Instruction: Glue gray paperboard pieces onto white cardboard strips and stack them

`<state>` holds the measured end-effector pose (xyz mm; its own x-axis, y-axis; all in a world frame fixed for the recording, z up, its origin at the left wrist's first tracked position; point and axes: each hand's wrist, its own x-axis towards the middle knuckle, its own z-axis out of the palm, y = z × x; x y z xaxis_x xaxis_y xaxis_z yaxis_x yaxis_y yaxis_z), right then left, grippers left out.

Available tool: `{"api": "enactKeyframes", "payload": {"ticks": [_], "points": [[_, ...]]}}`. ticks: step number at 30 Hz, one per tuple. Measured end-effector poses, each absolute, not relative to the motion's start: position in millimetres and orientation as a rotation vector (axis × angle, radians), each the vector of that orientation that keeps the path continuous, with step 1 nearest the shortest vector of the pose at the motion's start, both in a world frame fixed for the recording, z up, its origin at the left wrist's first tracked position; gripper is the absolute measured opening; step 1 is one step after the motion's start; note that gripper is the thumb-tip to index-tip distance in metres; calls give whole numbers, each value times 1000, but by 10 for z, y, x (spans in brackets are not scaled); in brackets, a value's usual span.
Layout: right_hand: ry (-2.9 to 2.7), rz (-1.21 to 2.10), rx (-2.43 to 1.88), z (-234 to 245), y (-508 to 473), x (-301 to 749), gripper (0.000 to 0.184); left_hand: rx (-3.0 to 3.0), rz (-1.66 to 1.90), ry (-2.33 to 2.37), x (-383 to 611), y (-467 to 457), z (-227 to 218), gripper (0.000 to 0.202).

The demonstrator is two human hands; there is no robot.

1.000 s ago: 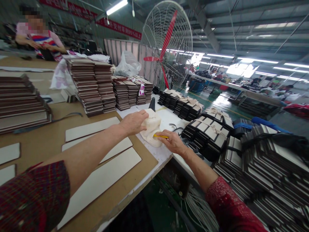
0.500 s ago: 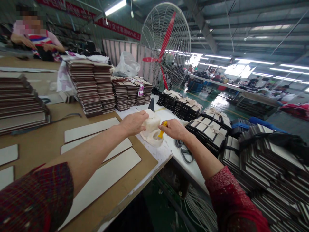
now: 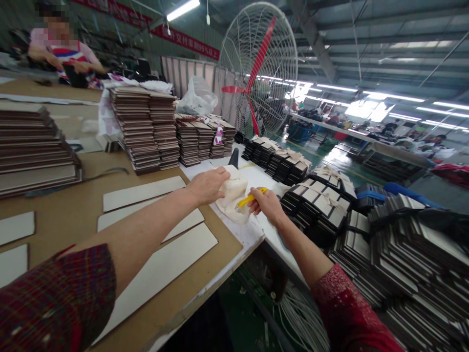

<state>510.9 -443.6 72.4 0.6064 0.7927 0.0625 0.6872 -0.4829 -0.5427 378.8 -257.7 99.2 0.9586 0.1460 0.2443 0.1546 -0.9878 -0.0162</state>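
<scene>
My left hand is closed on the upper part of an off-white plastic container, which has an opening low on its near side. In my right hand is a yellow-handled brush, held slanting with its lower end inside that opening. The brush's tip and whatever the container holds cannot be made out clearly. Under my left forearm, pale rectangular strips lie side by side on a brown board.
Tall stacks of brown-edged panels stand behind the board, with another stack at left. Black-edged bundles line the right side. A caged fan stands behind the table. A person works at the far left.
The brush has tipped from nearly upright to a flatter slant as my right hand turned. My left hand keeps its hold on the container. The whole view has shifted slightly.
</scene>
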Motion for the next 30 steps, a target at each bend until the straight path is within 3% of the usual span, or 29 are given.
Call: {"api": "enactKeyframes", "payload": {"ticks": [7,11,15,20,25,30], "points": [[-1677,-213,-2537,964,-4557,4885,37,-3065,-383,-236,3789,-2602,1003,42],[-1413,64,-2420,939,-4522,4949,34,-3065,-385,-227,3793,-2606,1011,42],[-1220,225,-2304,754,-4491,5092,42,-3064,-391,-228,3793,-2601,1011,40],[-1145,99,-2302,598,-4598,5043,44,-3065,-398,-203,3801,-2580,998,41],[-1734,-282,-2476,627,-4732,4802,36,-3072,-391,-217,3811,-2577,991,39],[-1796,-45,-2302,722,-4748,4972,31,-3074,-388,-223,3803,-2597,1004,42]]}}
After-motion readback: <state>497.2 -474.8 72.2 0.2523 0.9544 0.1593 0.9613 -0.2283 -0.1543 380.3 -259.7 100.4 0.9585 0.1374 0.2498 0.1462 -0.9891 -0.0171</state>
